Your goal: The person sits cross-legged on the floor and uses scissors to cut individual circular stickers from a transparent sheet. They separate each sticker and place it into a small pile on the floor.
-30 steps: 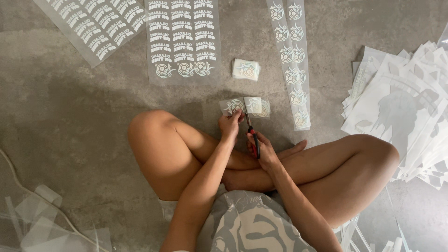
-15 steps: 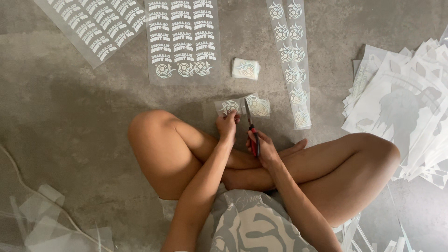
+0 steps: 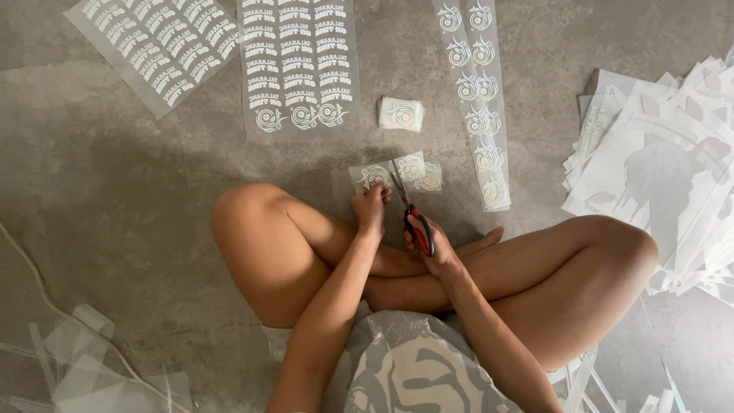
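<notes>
I sit cross-legged on a grey floor. My left hand point(image 3: 370, 208) pinches the near edge of a small clear film strip point(image 3: 397, 173) printed with white round emblems. My right hand point(image 3: 432, 248) grips red-and-black scissors point(image 3: 409, 210) by the handles. Their blades point away from me and cross the strip between two emblems. The strip hangs just above the floor in front of my shins.
A small stack of cut emblem pieces point(image 3: 402, 114) lies beyond the strip. Printed film sheets point(image 3: 298, 65) and a long emblem strip point(image 3: 478, 99) lie farther out. A pile of white sheets point(image 3: 657, 176) sits at right; clear offcuts point(image 3: 84, 359) at lower left.
The scissors' blades have moved forward across the strip. My left hand has shifted its pinch slightly while holding the strip.
</notes>
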